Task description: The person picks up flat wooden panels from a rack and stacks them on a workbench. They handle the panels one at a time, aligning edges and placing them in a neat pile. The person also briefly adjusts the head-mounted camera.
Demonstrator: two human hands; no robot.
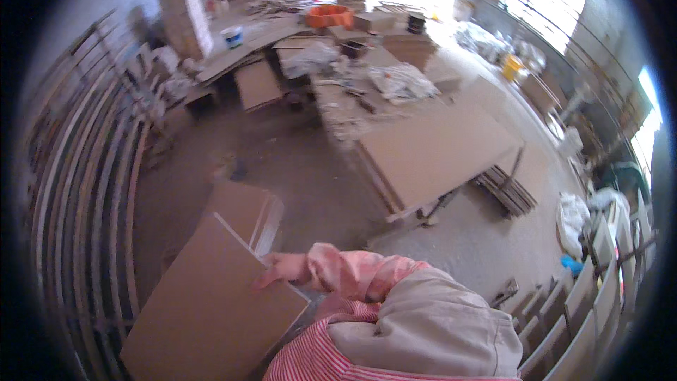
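Observation:
My right hand [285,268], reaching leftward from a pink checked sleeve, grips the upper right edge of a large flat brown board [211,303]. A finger or thumb lies over the board's face, and the others are partly hidden at its edge. The board is tilted and fills the lower left. Just beyond its upper edge are more brown boards [240,204] with pale edges. My left hand does not show.
A stack of brown panels [444,148] lies on a low support ahead right. Metal rack bars [92,212] line the left, and upright boards [564,317] stand at lower right. Farther back, a cluttered worktable [338,109] and an orange tub [329,16] are visible.

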